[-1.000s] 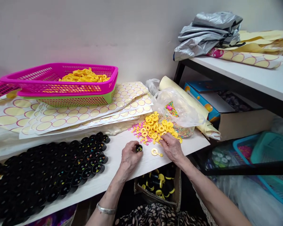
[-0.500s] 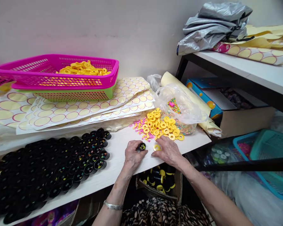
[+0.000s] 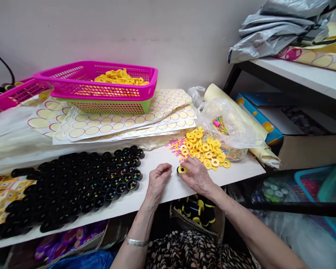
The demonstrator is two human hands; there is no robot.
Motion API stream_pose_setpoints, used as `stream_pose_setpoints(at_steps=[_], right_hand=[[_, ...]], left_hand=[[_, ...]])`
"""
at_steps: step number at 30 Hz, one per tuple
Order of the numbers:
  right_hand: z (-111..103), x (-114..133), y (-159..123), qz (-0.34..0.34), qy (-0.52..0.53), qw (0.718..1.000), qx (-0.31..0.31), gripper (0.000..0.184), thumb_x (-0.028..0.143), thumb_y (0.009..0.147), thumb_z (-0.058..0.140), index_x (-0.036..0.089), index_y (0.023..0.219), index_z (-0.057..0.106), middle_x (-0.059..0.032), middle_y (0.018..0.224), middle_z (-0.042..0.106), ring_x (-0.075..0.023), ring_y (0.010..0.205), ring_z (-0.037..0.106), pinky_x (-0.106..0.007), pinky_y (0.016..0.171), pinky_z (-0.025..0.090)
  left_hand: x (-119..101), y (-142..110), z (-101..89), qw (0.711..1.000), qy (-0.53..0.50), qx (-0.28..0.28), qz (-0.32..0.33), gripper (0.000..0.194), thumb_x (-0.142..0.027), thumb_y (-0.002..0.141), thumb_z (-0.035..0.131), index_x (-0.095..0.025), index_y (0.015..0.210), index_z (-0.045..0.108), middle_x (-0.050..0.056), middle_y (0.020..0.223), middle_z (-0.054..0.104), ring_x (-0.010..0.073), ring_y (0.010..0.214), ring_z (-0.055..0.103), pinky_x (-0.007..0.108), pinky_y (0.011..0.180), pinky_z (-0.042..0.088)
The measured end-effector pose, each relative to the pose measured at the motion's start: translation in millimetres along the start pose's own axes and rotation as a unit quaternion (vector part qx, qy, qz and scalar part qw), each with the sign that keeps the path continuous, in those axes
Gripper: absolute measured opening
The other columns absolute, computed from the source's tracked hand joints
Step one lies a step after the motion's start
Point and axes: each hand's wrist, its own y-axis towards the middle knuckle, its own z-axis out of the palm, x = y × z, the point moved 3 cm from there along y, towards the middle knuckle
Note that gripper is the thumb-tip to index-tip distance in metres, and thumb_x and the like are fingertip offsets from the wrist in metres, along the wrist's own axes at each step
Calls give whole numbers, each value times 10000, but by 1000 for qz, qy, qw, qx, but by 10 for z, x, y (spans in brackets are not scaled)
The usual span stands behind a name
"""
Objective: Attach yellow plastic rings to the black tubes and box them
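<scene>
My right hand point(image 3: 197, 176) pinches a yellow ring-shaped cap point(image 3: 182, 169) that sits on top of a small black cup point(image 3: 178, 172) on the white tabletop. Just left of that cup, my left hand point(image 3: 158, 182) is closed, thumb and fingers together, with nothing visible in them. Behind the hands lies a pile of loose yellow ring caps point(image 3: 207, 148), with small pink pellets point(image 3: 176, 145) scattered beside it. On the left, many black cups point(image 3: 111, 193) stand packed together; several show coloured beads inside.
A pink basket point(image 3: 100, 91) of yellow pieces stands on sheets of round stickers point(image 3: 112, 127). A clear bag point(image 3: 232, 127) of coloured beads lies behind the caps. Below the table edge, a cardboard box point(image 3: 194, 226) holds capped black pieces. A shelf point(image 3: 299, 74) overhangs at right.
My left hand has let go of the black cup. My right hand has brought the yellow cap left onto the cup. The view has shifted left.
</scene>
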Motion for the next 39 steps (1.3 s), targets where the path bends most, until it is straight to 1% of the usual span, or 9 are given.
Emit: stream_pose_setpoints(at_steps=[4,8,12,19,25,28,31,34,39], right_hand=[[23,35,63,-3,-26,1000,16,91,208,747,574,188,827,612,-51,876,560,-198,839,453,-311,748,362],[-8,59,105,-4,-30,999,36,70,200,758,555,189,804,607,-41,853,553,-190,833,456,-302,738,362],[5,28,102,10,7,999,38,59,203,763,565,187,798,609,-32,841,551,-176,828,475,-289,740,374],[95,-39,38,18,96,995,-35,117,204,761,592,186,873,621,-36,837,553,-173,825,503,-290,747,401],[8,-153,-64,38,127,983,-130,159,208,749,596,175,903,582,-40,848,540,-175,828,515,-295,741,423],[-19,-260,-248,74,78,989,-104,150,206,759,580,167,904,580,-51,855,541,-190,843,513,-312,754,419],[2,-336,-386,91,20,995,-38,119,230,756,595,170,859,597,-49,819,544,-202,822,508,-324,743,410],[14,-365,-337,89,3,996,-30,124,269,798,560,178,867,608,-53,844,551,-197,828,505,-308,731,404],[98,-385,-13,83,-63,994,-11,151,202,830,492,194,738,610,-38,767,556,-177,785,505,-282,690,372]], left_hand=[[-96,3,105,999,2,29,-19,230,-340,702,596,-126,760,661,-11,609,553,73,520,425,210,499,338],[-137,44,209,998,30,54,-3,270,-377,718,589,-119,702,666,22,684,577,85,562,449,211,493,333],[-101,63,249,998,46,38,9,226,-343,710,597,-135,736,684,31,737,615,100,599,497,219,524,367],[-77,45,288,999,11,35,-8,207,-321,711,600,-132,743,677,18,726,609,67,524,449,208,480,332],[5,48,206,998,-48,-5,-37,262,-368,735,572,-132,822,643,-28,529,514,65,453,384,196,428,272],[-1,43,180,999,34,12,28,298,-286,666,648,-154,933,633,11,753,597,87,578,466,204,503,354],[-17,39,217,976,174,37,127,454,-210,575,723,-191,1016,614,38,972,602,148,796,521,256,680,429],[19,45,262,949,264,39,170,330,-240,627,703,-199,947,635,37,928,628,180,861,524,314,781,428],[68,40,268,939,281,38,193,258,-233,659,685,-211,909,628,17,873,638,172,838,536,310,775,439]])
